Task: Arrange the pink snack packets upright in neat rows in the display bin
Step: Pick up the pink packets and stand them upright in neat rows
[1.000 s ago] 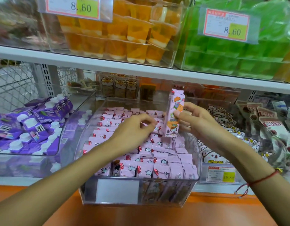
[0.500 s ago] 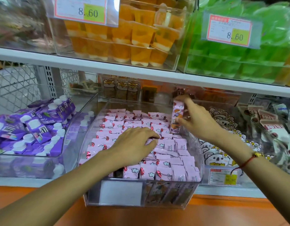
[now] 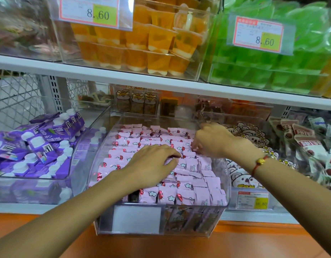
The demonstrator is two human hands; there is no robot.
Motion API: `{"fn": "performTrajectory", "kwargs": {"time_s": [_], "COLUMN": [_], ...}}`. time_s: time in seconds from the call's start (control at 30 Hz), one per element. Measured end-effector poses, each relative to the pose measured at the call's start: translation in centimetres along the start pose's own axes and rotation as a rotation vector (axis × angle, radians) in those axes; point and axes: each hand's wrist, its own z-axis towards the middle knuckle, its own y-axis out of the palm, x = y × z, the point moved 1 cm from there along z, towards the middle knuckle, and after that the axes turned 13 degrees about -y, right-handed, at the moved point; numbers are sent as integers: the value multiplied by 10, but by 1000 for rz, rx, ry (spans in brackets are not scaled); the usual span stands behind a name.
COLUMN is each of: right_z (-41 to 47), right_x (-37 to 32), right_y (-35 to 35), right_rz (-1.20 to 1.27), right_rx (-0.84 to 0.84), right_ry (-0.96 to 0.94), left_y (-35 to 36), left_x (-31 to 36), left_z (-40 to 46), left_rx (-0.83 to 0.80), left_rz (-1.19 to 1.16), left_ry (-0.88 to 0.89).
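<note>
A clear display bin at the centre of the lower shelf holds several rows of pink snack packets standing upright. My left hand lies palm down on the middle rows, its fingertips pressing on the packet tops. My right hand reaches down into the right rear rows, fingers curled among the packets there. What those fingers hold is hidden by the hand and the packets around it.
A bin of purple capped pouches stands to the left. Bins of bear-print packets and red-and-white packets stand to the right. A shelf edge with orange and green jelly cups runs overhead. An orange ledge lies in front.
My right hand has carried the tall pink packet from above the bin down into the right rear rows. My left hand has slid forward over the middle rows. The camera has moved closer.
</note>
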Motion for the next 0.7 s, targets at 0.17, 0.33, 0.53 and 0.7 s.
{"fn": "performTrajectory", "kwargs": {"time_s": [0.17,0.33,0.53,0.7], "right_z": [14,-13,-40,-40], "right_x": [4,2,-31,-38], "right_y": [-4,-12,-4,1], "right_rz": [79,213,261,255], "right_rx": [-39,201,249,281], "right_ry": [-3,19,-9,2], "left_y": [-4,-20,-20,-17], "left_x": [3,0,-4,-8], "left_z": [-2,-5,-12,-13], "left_rx": [25,95,-32,-117], "left_rz": [-61,-116,2,96], "left_ry": [-24,2,91,98]}}
